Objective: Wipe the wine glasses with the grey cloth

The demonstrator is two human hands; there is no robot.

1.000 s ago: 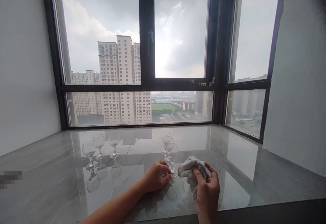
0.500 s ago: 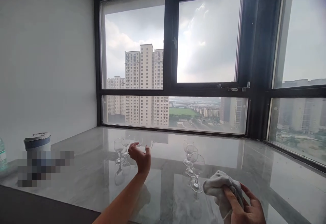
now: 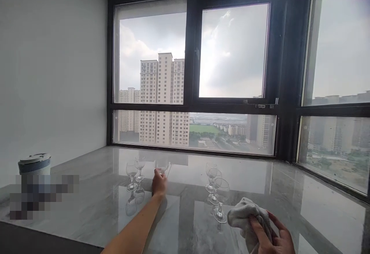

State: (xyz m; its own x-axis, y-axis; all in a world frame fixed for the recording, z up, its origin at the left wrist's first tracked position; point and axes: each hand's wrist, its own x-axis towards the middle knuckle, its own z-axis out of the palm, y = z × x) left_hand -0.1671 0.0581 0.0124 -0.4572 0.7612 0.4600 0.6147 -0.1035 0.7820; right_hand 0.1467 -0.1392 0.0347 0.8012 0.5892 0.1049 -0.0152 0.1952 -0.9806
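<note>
Showing upright left of the row of three glasses (image 3: 216, 190), the wine glass (image 3: 162, 164) has its bowl just above the curled fingers of your nearer left hand (image 3: 159, 184), whose hold you can't tell, while your right hand (image 3: 274, 238), right of that row, clutches a cloth (image 3: 245, 212).

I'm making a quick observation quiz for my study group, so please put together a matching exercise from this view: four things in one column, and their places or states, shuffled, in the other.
Things
1. Left hand
2. Right hand
3. Lidded cup
4. Green field

Places or states
A. Outdoors, just right of the tall buildings
B. Holding a pale grey cloth
C. At the far left of the picture
D. At a stemmed glass

Right pairs: 1-D, 2-B, 3-C, 4-A.
</note>
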